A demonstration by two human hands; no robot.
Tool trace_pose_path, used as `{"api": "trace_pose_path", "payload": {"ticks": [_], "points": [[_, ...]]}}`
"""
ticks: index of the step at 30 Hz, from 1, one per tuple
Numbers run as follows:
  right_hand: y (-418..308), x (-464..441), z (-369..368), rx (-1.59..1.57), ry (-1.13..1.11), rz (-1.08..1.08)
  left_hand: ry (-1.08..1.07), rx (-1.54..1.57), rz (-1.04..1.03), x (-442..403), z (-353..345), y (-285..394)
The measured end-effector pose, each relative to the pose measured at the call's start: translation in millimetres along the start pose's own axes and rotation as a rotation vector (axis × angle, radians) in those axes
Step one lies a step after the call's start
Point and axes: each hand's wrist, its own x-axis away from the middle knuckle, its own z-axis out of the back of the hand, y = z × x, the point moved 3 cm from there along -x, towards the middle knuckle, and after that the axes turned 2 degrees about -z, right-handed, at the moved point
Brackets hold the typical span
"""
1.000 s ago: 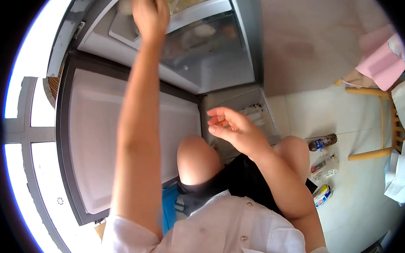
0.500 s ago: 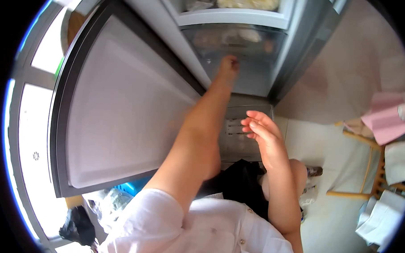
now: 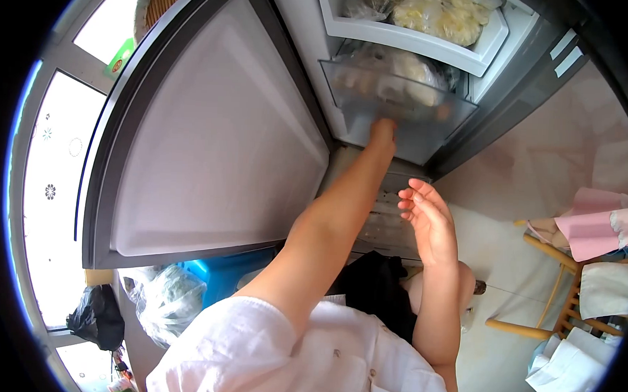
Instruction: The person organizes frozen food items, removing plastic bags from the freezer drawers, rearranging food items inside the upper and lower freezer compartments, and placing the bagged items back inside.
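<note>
My left hand (image 3: 383,133) reaches forward with its fingers curled at the front of a see-through freezer drawer (image 3: 361,125). That drawer sits partly pulled out, and bagged food (image 3: 425,79) shows inside it. The fingertips are hidden behind the hand. My right hand (image 3: 431,221) is raised below and to the right of the drawer, fingers loosely curved and apart, holding nothing. Above, a white-rimmed drawer (image 3: 409,39) stands out a little and holds bags of pale yellow food (image 3: 441,19).
To the left the freezer door (image 3: 219,144) is swung wide. A blue plastic bin (image 3: 221,276), a clear bag (image 3: 166,298) and a black bag (image 3: 99,316) are beneath and beside it. A wooden chair (image 3: 561,253) with cloths stands on the right. Below the drawer lies a clear panel (image 3: 385,229).
The see-through drawer has come outward, with my left hand at its front, and its contents show more. The view has shifted. My right hand keeps nearly the same pose.
</note>
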Motion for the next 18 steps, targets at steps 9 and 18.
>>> {"api": "trace_pose_path", "payload": {"ticks": [9,18], "points": [[-0.6,-0.8,-16.4,0.1,-0.104,0.073,0.146,0.087,0.18,-4.2,59.0,-63.2],[2.6,-4.3,-32.7,0.165,-0.225,0.141,0.054,0.104,0.216,41.4,83.6,-67.1]]}}
